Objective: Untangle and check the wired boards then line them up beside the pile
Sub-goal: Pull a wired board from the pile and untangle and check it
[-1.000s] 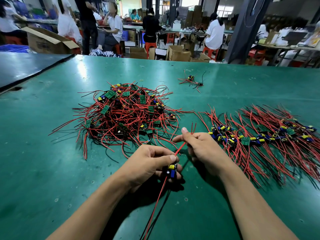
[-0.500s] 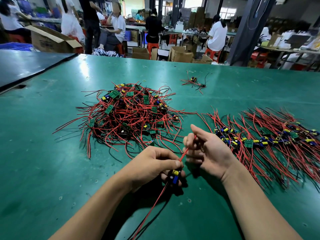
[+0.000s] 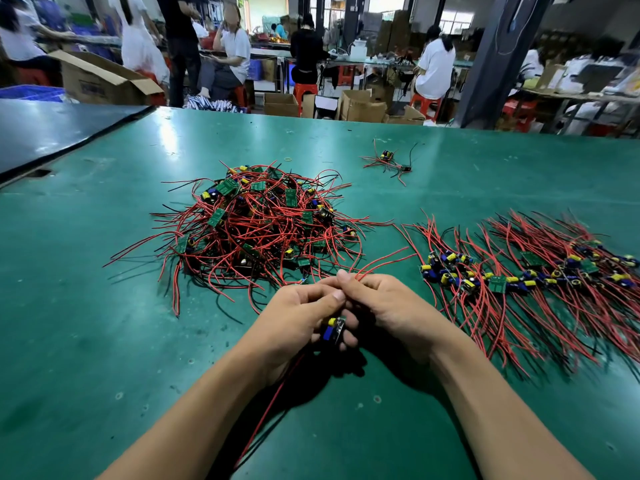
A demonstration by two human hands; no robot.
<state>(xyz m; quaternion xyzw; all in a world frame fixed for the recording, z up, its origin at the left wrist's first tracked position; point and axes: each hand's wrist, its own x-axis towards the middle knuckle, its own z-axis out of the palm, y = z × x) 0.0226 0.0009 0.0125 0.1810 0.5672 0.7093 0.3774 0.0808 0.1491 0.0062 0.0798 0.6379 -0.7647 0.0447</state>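
Right hand drawn in against left hand. Left fingers grip board; right fingers pinch its wires. Pile, 11 o'clock, large; row, 2 o'clock, part-built.

Red-wired pile (green boards) on green table.

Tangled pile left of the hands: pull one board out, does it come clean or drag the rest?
Likely drags neighbours: in the tangled pile red leads loop over each other. Leads look floppy: the held board trails a wire sagging below the left hand. Boards probably light, small in that hand.
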